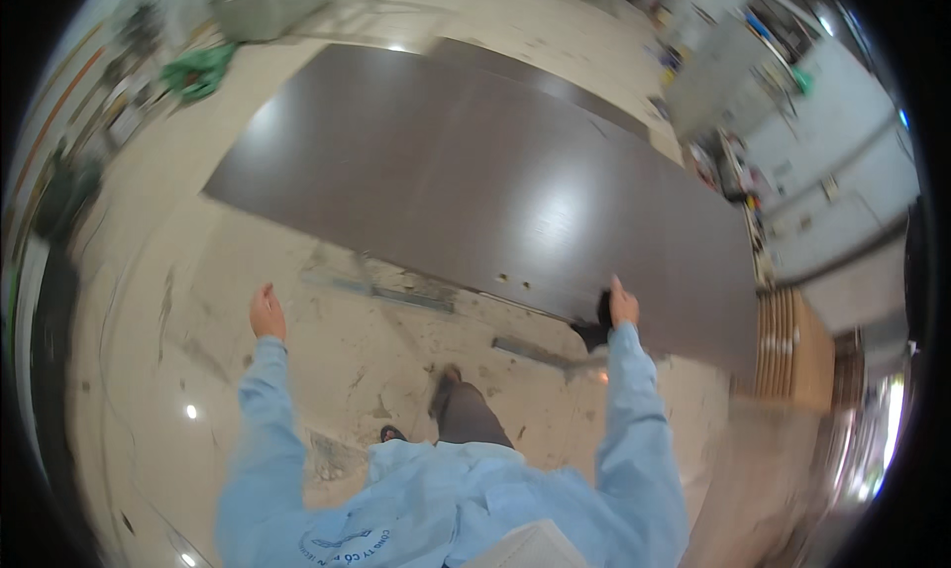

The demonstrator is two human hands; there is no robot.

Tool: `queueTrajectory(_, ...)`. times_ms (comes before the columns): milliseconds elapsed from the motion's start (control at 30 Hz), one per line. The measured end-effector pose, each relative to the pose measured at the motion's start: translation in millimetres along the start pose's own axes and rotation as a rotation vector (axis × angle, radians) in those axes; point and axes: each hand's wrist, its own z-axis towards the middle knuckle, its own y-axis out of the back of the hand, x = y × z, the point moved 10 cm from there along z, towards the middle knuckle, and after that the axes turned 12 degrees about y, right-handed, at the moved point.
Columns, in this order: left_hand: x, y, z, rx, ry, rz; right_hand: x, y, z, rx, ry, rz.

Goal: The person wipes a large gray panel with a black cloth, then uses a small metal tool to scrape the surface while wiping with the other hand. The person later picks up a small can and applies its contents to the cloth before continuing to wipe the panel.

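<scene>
My left hand [266, 312] hangs over the floor to the left, apart from everything, its fingers loosely stretched and somewhat blurred. My right hand [622, 304] is over the front edge of a large dark brown panel [416, 162]. Against that hand is a black object [594, 328], which it seems to grip; blur hides its kind. The panel lies flat and raised off the floor, with two small holes near its front edge. A second dark panel [540, 81] shows from beneath its far side.
Metal bars [396, 296] lie low in front of the panel, another bar [530, 350] nearer my legs. A stack of brown boards [792, 350] stands at right. Cabinets [822, 152] line the right side. A green bag [198, 71] and a thin cable [104, 340] are at left.
</scene>
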Motion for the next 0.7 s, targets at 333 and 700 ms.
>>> queueTrajectory(333, -280, -260, 41, 0.204, -0.326, 0.538, 144, -110, 271, -0.234, 0.129, -0.092)
queueTrajectory(700, -311, -256, 32, 0.283, -0.363, 0.583, 154, -143, 508, -0.281, 0.082, -0.417)
